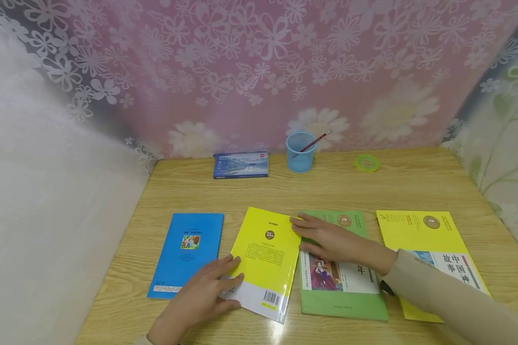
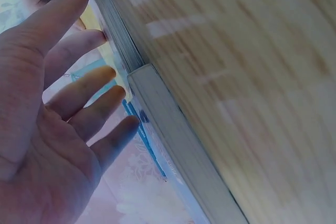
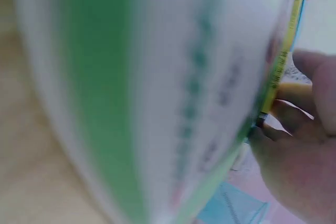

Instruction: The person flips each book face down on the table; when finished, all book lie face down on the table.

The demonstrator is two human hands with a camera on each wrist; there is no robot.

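Wooden desk (image 1: 371, 191): both flat hands, left (image 1: 207, 292), right (image 1: 328, 239), touching yellow book (image 1: 265, 258).

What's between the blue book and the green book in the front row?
The yellow book, tilted, with the left hand and right hand on its edges. The head view shows it.

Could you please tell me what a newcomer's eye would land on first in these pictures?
Probably the row of four bright books along the near edge of the wooden table, above all the tilted yellow book in the middle. The left hand lies on its lower left corner and the right hand touches its right edge, reaching across the green book.
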